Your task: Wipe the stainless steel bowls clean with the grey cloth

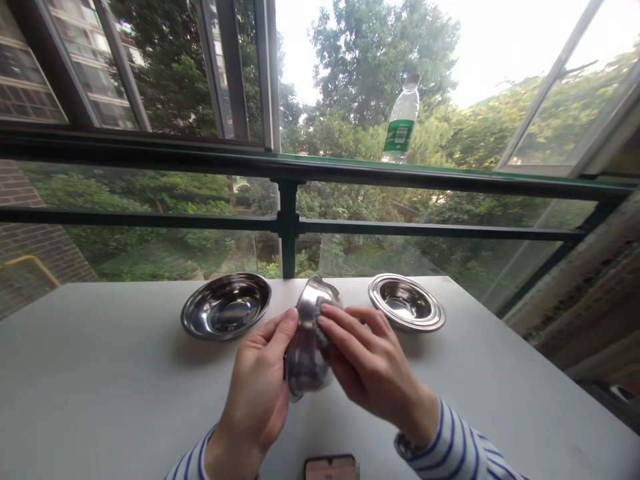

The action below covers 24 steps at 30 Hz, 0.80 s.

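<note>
My left hand (263,380) grips the rim of a shiny metal bowl (306,363), thumb along its edge. The bowl is tipped on its side above the table, its outer wall turned to the right. Against that wall my right hand (367,357) presses a small dark grey-green scrubbing pad (320,325), fingers closed over it. Most of the pad is hidden beneath the fingers, so its exact kind is unclear. Behind my left hand lies a wide metal bowl (227,308). Beyond my right hand sits a metal bowl with a broad rim (407,303), perhaps more than one nested.
The white table (120,373) reaches to a green metal railing (287,227) with glass panes. A plastic bottle with a green label (400,130) stands on the ledge above. A phone (330,468) lies at the table's near edge.
</note>
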Available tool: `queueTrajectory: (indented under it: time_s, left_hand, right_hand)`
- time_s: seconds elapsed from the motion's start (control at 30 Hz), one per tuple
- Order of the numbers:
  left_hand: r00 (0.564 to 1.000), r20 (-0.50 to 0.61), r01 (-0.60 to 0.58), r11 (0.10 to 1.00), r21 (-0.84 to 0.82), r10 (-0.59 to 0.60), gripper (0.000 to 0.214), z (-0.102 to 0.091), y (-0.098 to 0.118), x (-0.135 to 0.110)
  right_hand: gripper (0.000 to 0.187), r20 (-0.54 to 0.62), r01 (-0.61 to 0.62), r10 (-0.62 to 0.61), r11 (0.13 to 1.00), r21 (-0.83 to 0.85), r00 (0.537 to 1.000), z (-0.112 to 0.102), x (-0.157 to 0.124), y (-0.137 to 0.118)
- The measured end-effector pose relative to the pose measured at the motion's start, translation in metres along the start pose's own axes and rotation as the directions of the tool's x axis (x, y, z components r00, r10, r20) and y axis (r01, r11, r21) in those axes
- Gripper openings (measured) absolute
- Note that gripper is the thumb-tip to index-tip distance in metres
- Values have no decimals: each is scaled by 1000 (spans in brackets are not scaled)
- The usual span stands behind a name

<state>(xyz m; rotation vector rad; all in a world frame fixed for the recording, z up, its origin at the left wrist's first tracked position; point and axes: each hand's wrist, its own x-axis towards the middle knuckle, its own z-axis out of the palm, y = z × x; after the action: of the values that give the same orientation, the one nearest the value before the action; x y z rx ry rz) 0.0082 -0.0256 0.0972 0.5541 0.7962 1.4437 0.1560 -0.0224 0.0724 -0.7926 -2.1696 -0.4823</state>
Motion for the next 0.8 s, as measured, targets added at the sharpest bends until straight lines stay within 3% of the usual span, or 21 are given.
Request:
queueTrajectory:
  time_s: [0.07,0.2,0.4,0.53,0.6,0.73,0.8]
  left_hand:
    - [1000,-3,3,1000,8,-3,14,0,0,0]
    - [999,10,-41,999,20,41,11,-2,1,1]
    - [1000,8,-19,1000,22,19,13,0,2,2]
    - [1000,3,-12,1000,25,12,11,-2,4,4]
    - [1000,11,-29,999,28,29,11,-3,4,5]
    - [1000,2,1,999,35,-1,12,-2,4,4]
    - [1000,-14,26,999,41,-25,13,-1,4,4]
  right_hand:
    - [35,-16,24,-23,1000,17,1000,0,-1,0]
    - [29,-41,221,-220,975,30,975,4,-2,-5]
    - [36,-69,-26,34,993,115,997,4,-3,6]
    - [31,-72,189,-184,980,66,980,8,-6,-1]
    - [30,-70,230,-227,972,43,971,9,-5,-3]
    - [36,-72,-5,13,994,108,997,6,-3,5]
    - [39,-86,-66,79,987,144,993,6,-4,8]
